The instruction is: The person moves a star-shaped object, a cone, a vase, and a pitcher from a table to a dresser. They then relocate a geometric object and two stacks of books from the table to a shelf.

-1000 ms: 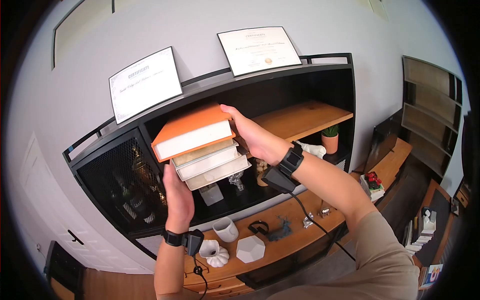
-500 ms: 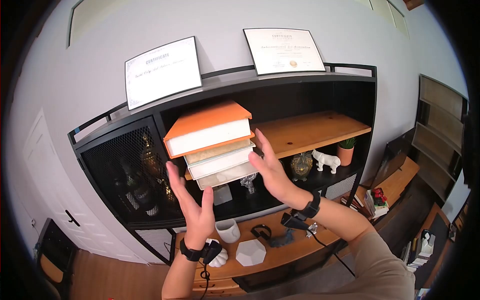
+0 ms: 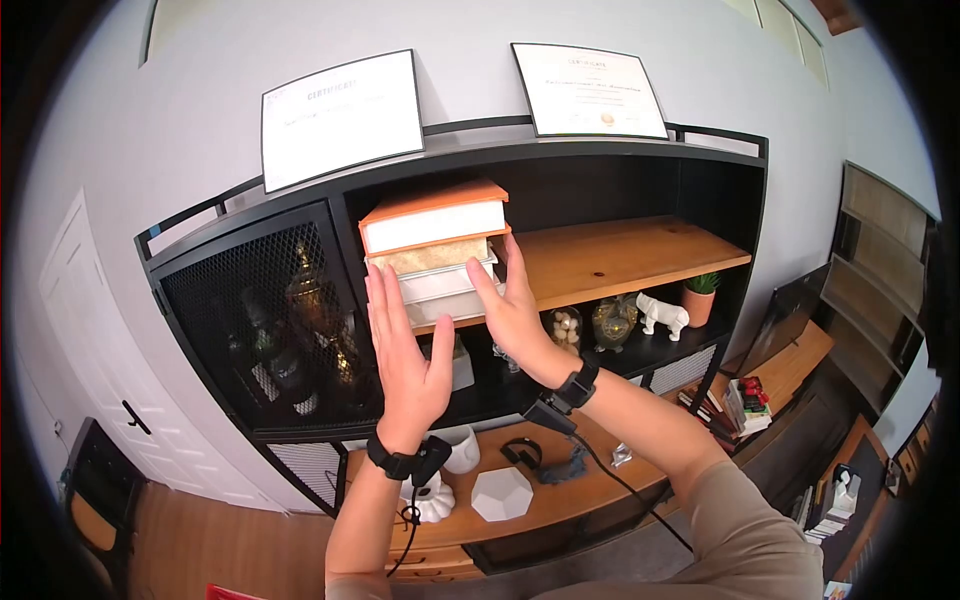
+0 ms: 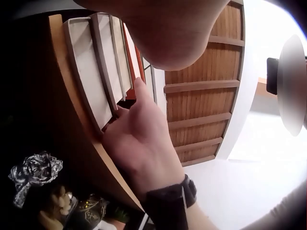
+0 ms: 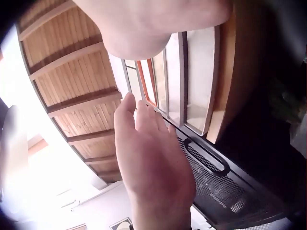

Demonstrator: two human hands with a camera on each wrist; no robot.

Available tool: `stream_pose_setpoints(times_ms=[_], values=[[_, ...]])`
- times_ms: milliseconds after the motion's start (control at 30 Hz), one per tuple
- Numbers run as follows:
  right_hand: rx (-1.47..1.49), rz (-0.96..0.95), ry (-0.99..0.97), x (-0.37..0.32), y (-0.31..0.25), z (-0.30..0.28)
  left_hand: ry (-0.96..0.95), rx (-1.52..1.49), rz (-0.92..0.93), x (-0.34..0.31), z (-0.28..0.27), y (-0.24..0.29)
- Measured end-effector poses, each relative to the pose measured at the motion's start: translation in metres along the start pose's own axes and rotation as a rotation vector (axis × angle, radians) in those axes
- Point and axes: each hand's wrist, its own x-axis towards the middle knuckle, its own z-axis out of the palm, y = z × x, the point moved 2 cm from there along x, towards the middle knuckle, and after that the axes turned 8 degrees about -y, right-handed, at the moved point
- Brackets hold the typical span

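Observation:
A stack of books stands on the left end of the wooden shelf, an orange book on top. Below it lie a cream-edged book and pale grey-white books. My left hand is flat with straight fingers along the stack's left side, thumb spread in front. On the other side, my right hand has its fingers extended beside the books, thumb at their front edges. The left wrist view shows the page edges close by my right hand; the right wrist view shows my left hand beside them.
Two framed certificates lean on top of the black cabinet. A mesh door is left of the books. Below the shelf stand a white animal figurine and a potted plant. A white faceted object sits on the lower wooden console.
My hands gripped the stack a second ago, then loosened and spread apart. Now they are back against its sides, fingers straight, and the stack sits deeper on the shelf and more evenly aligned.

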Motion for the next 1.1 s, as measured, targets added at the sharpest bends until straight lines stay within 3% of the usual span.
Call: stream_pose_setpoints(times_ms=[167, 300, 467, 600, 667, 733, 800, 867, 933, 967, 1000, 1067, 1100], values=[[-0.26, -0.072, 0.042, 0.0, -0.012, 0.004, -0.132, -0.099, -0.007, -0.041, -0.006, -0.002], [-0.215, -0.078, -0.033, 0.004, -0.005, 0.005, -0.313, -0.239, -0.049, -0.087, -0.014, 0.008], [-0.263, 0.085, -0.043, 0.011, 0.003, 0.005, -0.474, -0.336, -0.143, -0.15, -0.022, 0.008], [-0.173, 0.017, 0.015, 0.007, 0.011, 0.002, -0.667, -0.497, -0.279, -0.218, -0.016, -0.011], [-0.034, -0.012, 0.027, -0.01, 0.0, -0.003, -0.745, -0.551, -0.32, -0.25, -0.014, -0.018], [-0.126, -0.091, 0.099, -0.035, -0.011, -0.013, -0.869, -0.678, -0.548, -0.278, -0.012, -0.021], [-0.207, -0.103, 0.142, -0.111, -0.021, -0.038, -0.881, -0.623, -0.593, -0.323, -0.012, -0.024], [-0.316, -0.003, 0.094, -0.182, -0.002, -0.058, -0.899, -0.578, -0.64, -0.366, -0.008, -0.028], [-0.244, 0.225, -0.049, -0.273, 0.046, -0.09, -0.97, -0.536, -0.647, -0.409, -0.004, -0.037], [-0.289, 0.427, -0.139, -0.331, 0.075, -0.109, -1.0, -0.43, -0.457, -0.455, 0.011, -0.055], [-0.328, 0.631, -0.227, -0.386, 0.093, -0.127, -1.028, -0.451, -0.463, -0.459, 0.013, -0.053], [-0.475, 1.132, -0.489, -0.467, 0.087, -0.157, -1.106, -0.358, -0.699, -0.465, 0.018, -0.047], [-0.656, 1.289, -0.537, -0.553, 0.078, -0.189, -1.206, -0.303, -0.631, -0.494, 0.041, -0.052]])
